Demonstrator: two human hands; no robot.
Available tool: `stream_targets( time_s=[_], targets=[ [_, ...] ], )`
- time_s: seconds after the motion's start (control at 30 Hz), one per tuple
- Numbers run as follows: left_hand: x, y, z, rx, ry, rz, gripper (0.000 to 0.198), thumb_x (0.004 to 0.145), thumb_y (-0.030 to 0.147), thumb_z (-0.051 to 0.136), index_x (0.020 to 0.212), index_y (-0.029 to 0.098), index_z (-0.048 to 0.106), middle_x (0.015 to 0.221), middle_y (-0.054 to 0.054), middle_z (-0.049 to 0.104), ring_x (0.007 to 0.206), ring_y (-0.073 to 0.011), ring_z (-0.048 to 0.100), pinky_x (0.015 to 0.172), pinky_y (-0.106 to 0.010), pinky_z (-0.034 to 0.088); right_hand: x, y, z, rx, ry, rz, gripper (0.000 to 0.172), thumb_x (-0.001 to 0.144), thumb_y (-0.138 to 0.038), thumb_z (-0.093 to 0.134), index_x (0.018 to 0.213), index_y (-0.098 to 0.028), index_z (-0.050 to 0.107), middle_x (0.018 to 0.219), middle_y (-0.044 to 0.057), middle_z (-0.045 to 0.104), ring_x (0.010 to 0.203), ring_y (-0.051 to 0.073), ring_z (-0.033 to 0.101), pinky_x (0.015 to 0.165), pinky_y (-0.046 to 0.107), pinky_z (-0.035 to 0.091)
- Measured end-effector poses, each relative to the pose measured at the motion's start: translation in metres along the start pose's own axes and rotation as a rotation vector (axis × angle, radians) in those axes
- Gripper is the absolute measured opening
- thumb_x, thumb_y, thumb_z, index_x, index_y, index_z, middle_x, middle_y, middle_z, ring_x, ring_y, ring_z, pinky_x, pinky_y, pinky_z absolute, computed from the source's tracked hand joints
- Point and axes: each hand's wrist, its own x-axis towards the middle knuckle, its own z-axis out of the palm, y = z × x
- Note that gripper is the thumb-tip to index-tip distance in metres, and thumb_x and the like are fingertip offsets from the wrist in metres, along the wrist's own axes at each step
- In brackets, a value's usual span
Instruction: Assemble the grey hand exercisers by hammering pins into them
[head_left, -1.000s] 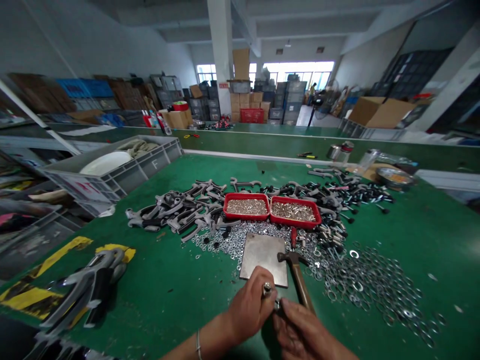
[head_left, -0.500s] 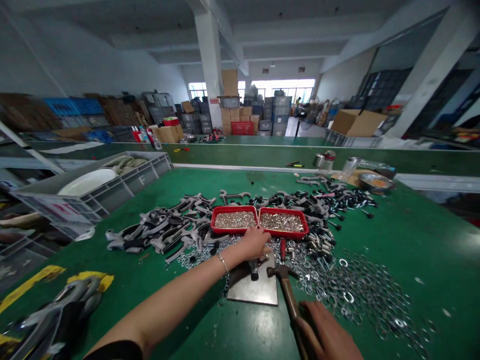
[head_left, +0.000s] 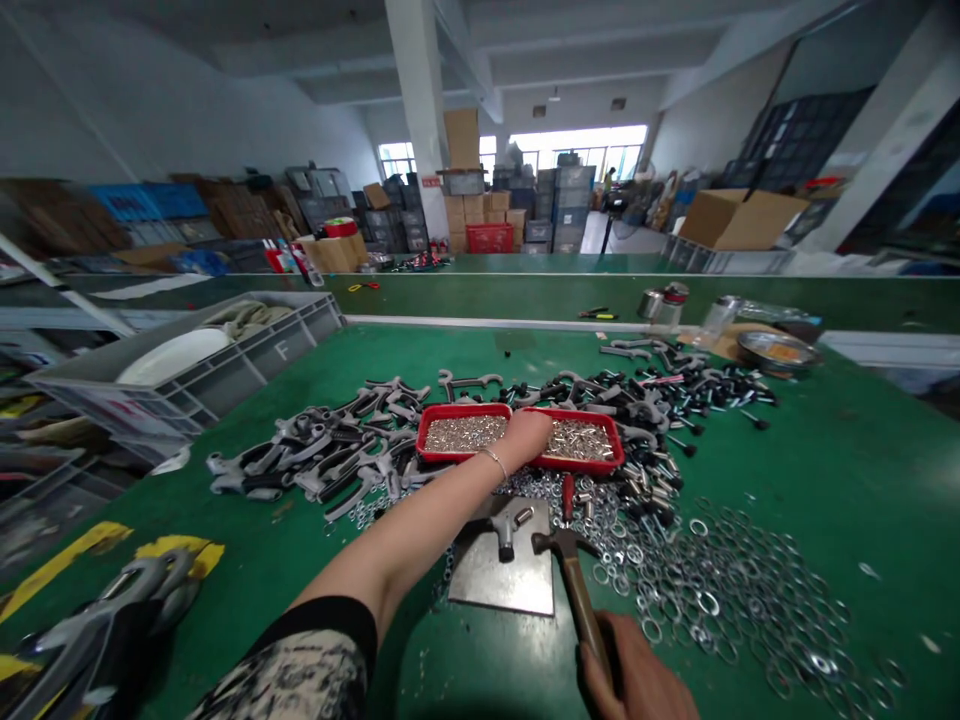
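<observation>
My left hand [head_left: 529, 436] reaches across to the right red tray [head_left: 579, 466], fingers curled down at its left end among small shiny metal pins. Its fingertips are hidden, so what they pinch cannot be made out. My right hand [head_left: 637, 668] is wrapped round the wooden handle of a claw hammer [head_left: 574, 575], low at the table's front. The hammer's head lies beside a flat metal plate [head_left: 499, 580]. On that plate sit a grey-and-black tool part [head_left: 504, 535] and a short metal cylinder [head_left: 523, 516]. Behind the hammer is a red-handled tool [head_left: 568, 495].
Left of the trays lies a heap of grey-and-black handles [head_left: 322, 450]. Loose metal rings [head_left: 720, 590] spread over the right side. Black-headed bolts [head_left: 697, 400] lie behind them. A grey crate [head_left: 247, 350] stands at left, and a metal bowl [head_left: 776, 350] at the back right.
My left hand has moved forward from the trays' near edge into the right tray, uncovering the part on the plate. My right hand stays on the hammer. The view has shifted slightly.
</observation>
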Motion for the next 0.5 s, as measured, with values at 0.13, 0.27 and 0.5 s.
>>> stream_targets(
  time_s=[0.13, 0.27, 0.5],
  targets=[
    [-0.030, -0.005, -0.006, -0.135, 0.154, -0.015, 0.024, 0.100, 0.019, 0.043, 0.115, 0.010, 0.059, 0.104, -0.013, 0.067, 0.097, -0.0215, 0.065, 0.084, -0.035, 0.052, 0.007, -0.003, -0.008, 0.309, -0.064, 0.141, 0.037, 0.084, -0.057, 0.053, 0.097, -0.022, 0.058, 0.088, 0.005, 0.070, 0.082, 0.024, 0.069, 0.075, 0.032, 0.050],
    [-0.092, -0.020, -0.003, -0.306, 0.252, 0.096, 0.022, 0.100, 0.022, 0.044, 0.111, 0.018, 0.062, 0.111, -0.007, 0.065, 0.104, -0.0170, 0.061, 0.090, -0.028, 0.048, 0.006, -0.004, -0.016, 0.821, -0.303, 0.316, 0.044, 0.082, -0.064, 0.056, 0.089, -0.021, 0.060, 0.069, -0.001, 0.061, 0.064, 0.015, 0.060, 0.061, 0.023, 0.047],
    [-0.163, -0.050, 0.026, -0.566, 0.197, -0.005, 0.018, 0.092, 0.031, 0.058, 0.082, 0.017, 0.065, 0.085, -0.003, 0.068, 0.082, -0.0183, 0.063, 0.075, -0.027, 0.045, 0.007, -0.014, -0.014, 0.934, -0.335, 0.436, 0.051, 0.065, -0.068, 0.072, 0.081, -0.020, 0.064, 0.066, -0.002, 0.058, 0.058, 0.012, 0.053, 0.052, 0.020, 0.040]
  ],
)
